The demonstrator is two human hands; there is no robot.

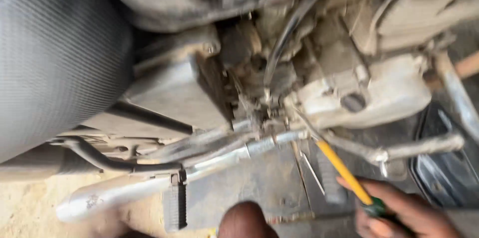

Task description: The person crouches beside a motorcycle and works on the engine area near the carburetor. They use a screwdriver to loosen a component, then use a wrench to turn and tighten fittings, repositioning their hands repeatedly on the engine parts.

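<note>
Scene: the underside and engine area of a dusty motorcycle, seen from above and close, the picture blurred by motion.
Right hand: the right hand [399, 215] sits at the lower right edge, its fingers [371, 190] wrapped tight around the green grip of a screwdriver [344, 170].
Screwdriver: its yellow stretch runs up and to the left from the hand, and the thin metal shaft reaches in under the engine casing [379, 93]; the tip is lost among grimy parts, so what it touches cannot be told.
Left hand: not seen in the picture. A dark rounded shape [244, 220] pokes up at the bottom centre, too blurred to say whether it is a knee or part of a hand.
Engine casing: pale, dirt-caked metal with a round dark plug on its side, just above the screwdriver shaft.
Exhaust pipe: a silver exhaust pipe [129, 188] slants from the lower left up toward the engine, passing to the left of the tool.
Footrest: a black ribbed footrest [174, 203] hangs just below the pipe.
Tyre: a large dark ribbed tyre [55, 53] fills the left side, well apart from the hand.
Ground: sandy ground [30, 203] shows at the lower left.
</note>
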